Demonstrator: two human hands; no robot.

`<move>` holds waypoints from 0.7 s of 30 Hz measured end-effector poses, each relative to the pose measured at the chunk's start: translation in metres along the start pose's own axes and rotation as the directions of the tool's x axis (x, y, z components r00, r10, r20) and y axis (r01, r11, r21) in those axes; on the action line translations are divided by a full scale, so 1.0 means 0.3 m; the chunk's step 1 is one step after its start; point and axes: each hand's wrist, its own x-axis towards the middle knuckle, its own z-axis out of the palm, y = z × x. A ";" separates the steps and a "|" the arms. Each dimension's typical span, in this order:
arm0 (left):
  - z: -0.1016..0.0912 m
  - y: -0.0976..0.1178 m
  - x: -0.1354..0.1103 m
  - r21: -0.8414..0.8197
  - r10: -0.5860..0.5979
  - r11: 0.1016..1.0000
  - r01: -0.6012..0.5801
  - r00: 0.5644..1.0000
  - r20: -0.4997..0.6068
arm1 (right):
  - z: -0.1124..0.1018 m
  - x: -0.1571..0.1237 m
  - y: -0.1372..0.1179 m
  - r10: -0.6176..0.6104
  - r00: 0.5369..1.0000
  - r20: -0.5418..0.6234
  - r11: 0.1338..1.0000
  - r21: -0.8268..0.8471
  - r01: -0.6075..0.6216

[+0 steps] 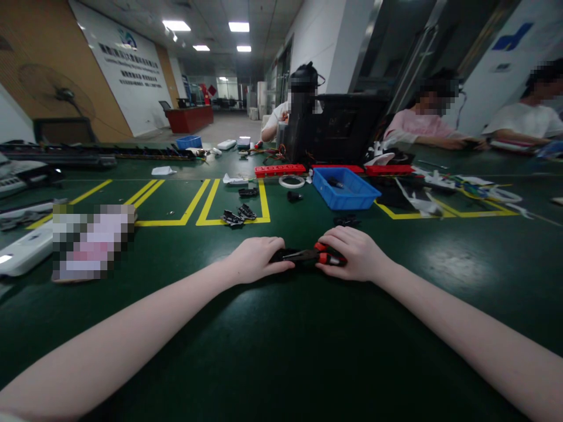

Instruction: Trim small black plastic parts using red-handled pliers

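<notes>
My right hand (354,252) is closed around the red-and-black handles of a pair of pliers (303,255), whose dark jaws point left. My left hand (259,258) pinches a small black part (278,256) at the jaw tips; its shape is mostly hidden by my fingers. Both hands are just above the green tabletop in front of me. Beyond them lie several small black parts (240,215) within a yellow-taped frame. Another black piece (346,220) rests just past my right hand, near a blue bin (345,196) with a dark item inside.
Red power strips (281,170) run across the table behind a white ring (292,181). A black case (343,129) stands at the back. Cables and scraps (479,190) lie at right. White devices (30,249) lie at left. Other people (426,120) sit across the table.
</notes>
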 end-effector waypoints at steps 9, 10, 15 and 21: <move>-0.001 0.005 0.001 -0.020 -0.002 1.000 0.003 1.000 0.009 | -0.001 -0.002 0.004 0.002 0.999 -0.036 1.000 -0.002 -0.002; -0.001 0.005 0.001 -0.018 -0.003 1.000 0.003 1.000 0.009 | -0.002 -0.002 0.004 0.003 0.999 -0.033 1.000 -0.002 -0.003; 0.000 0.004 0.000 -0.028 0.001 1.000 -0.001 1.000 0.019 | -0.003 -0.005 0.001 -0.004 1.000 -0.020 1.000 -0.005 0.004; 0.001 0.000 0.000 -0.029 0.004 1.000 -0.004 1.000 0.017 | 0.000 -0.008 0.000 -0.016 1.000 -0.026 1.000 -0.014 0.015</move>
